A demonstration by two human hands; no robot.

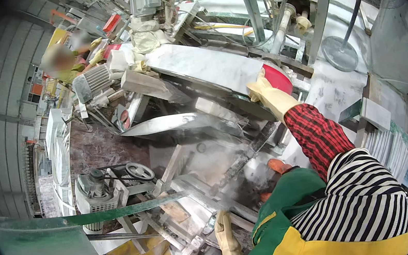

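one right hand [267, 92] touches a white belt [200, 65] amid dusty machinery [145, 0]

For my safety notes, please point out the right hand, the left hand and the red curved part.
Right hand [265, 90]: head view, on its gloved middle.
Left hand [225, 234]: head view, on its gloved middle.
Red curved part [278, 80]: head view, middle of its red surface.

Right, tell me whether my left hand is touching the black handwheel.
Apart. The head view shows the left hand below and to the right of the black handwheel, with a wide gap plainly between them.
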